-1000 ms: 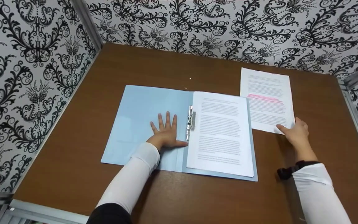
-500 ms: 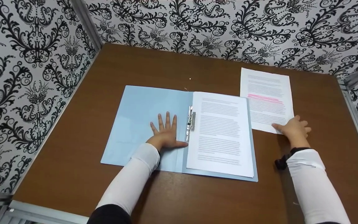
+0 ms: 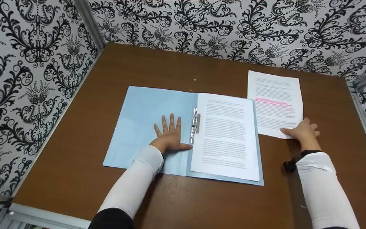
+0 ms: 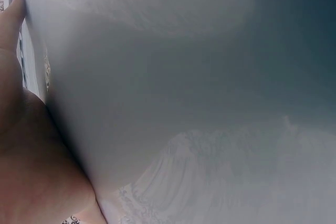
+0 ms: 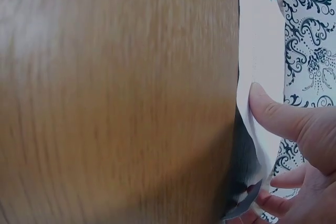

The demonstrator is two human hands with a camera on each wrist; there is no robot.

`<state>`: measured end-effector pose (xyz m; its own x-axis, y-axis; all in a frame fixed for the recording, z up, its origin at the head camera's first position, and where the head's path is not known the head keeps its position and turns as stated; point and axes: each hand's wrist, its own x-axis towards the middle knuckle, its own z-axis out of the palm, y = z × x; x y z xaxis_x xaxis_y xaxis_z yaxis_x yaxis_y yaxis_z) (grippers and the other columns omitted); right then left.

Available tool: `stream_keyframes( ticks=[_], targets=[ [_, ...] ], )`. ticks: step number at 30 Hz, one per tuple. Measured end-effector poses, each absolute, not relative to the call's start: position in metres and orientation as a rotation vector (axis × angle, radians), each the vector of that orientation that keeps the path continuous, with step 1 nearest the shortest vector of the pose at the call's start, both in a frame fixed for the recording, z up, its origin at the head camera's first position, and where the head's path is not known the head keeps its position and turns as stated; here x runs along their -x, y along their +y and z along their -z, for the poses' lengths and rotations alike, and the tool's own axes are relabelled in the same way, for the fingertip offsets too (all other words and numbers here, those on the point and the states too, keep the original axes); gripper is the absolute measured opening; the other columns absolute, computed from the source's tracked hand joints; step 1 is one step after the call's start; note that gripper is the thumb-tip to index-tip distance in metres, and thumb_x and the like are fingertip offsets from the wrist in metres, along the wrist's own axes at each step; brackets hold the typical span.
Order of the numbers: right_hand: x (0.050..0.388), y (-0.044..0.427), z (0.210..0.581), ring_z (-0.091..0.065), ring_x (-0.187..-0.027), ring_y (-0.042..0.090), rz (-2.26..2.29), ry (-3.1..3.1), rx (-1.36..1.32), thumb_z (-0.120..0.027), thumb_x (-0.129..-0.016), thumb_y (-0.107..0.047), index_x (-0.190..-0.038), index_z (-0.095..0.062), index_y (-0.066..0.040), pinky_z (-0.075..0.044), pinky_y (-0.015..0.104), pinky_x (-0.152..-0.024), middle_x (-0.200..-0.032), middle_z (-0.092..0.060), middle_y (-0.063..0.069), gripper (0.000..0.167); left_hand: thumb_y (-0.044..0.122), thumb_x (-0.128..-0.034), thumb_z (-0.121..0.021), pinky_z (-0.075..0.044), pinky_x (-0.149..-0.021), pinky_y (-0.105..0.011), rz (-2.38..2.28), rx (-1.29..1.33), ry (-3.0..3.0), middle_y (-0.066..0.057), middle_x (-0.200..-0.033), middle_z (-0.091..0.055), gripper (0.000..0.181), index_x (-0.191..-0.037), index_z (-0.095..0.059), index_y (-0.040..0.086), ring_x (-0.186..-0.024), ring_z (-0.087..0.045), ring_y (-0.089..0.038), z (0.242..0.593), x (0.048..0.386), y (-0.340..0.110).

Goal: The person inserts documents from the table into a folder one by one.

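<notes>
A light blue folder (image 3: 151, 108) lies spread on the table, with printed pages (image 3: 224, 136) on its right side beside a metal clip (image 3: 194, 125). My left hand (image 3: 169, 138) rests flat on the folder's left cover, fingers spread, thumb reaching toward the clip. In the left wrist view, the palm (image 4: 42, 161) touches the cover's pale surface. At the right, a loose printed sheet (image 3: 275, 117) with pink highlighted lines lies partly behind the folder's edge. My right hand (image 3: 303, 132) pinches its lower right corner. The right wrist view shows the thumb (image 5: 278, 114) on top and fingers beneath the curled paper.
The brown wooden table (image 3: 176, 203) surrounds the folder. Black-and-white patterned walls (image 3: 183, 28) stand behind and at both sides, joined by grey metal posts (image 3: 89, 25). Small white specks lie on the table above the folder.
My right hand first shifts its grip, its thumb sliding left along the sheet's lower edge. Then hand and sheet move slightly right. My left hand and the folder stay in place.
</notes>
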<state>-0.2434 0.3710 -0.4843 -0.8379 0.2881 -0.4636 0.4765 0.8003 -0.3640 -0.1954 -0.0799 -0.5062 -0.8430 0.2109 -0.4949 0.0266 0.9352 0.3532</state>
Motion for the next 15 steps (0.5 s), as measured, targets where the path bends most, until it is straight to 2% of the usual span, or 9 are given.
stream_keyframes(
  ticks=[7, 11, 15],
  targets=[
    [0.242, 0.382, 0.486, -0.021, -0.120, 0.057, 0.729, 2.558, -0.600, -0.070, -0.085, -0.038, -0.139, -0.005, 0.024, -0.026, 0.062, -0.102, -0.135, -0.020, 0.048, 0.105, 0.071, -0.0756, -0.065, 0.018, -0.106, -0.069, -0.457, -0.167, 2.542, -0.013, -0.158, 0.029, 0.123, -0.155, 0.012, 0.016, -0.139, 0.034, -0.042, 0.508, 0.195, -0.080],
    [0.239, 0.393, 0.490, -0.021, -0.130, 0.055, 0.909, 2.477, -0.653, -0.072, -0.084, -0.041, -0.141, 0.009, 0.020, -0.024, 0.060, -0.111, -0.143, -0.014, 0.045, 0.116, 0.072, -0.0754, -0.064, 0.018, -0.106, -0.069, -0.447, -0.166, 2.543, -0.013, -0.157, 0.030, 0.124, -0.155, 0.012, 0.016, -0.139, 0.034, -0.042, 0.508, 0.195, -0.080],
    [0.235, 0.402, 0.495, -0.018, -0.136, 0.050, 1.119, 2.405, -0.652, -0.072, -0.085, -0.035, -0.141, 0.021, 0.014, -0.019, 0.054, -0.116, -0.148, -0.006, 0.042, 0.119, 0.072, -0.0754, -0.064, 0.018, -0.106, -0.068, -0.441, -0.160, 2.547, -0.013, -0.157, 0.030, 0.124, -0.155, 0.013, 0.016, -0.139, 0.034, -0.041, 0.507, 0.195, -0.080]
  ],
)
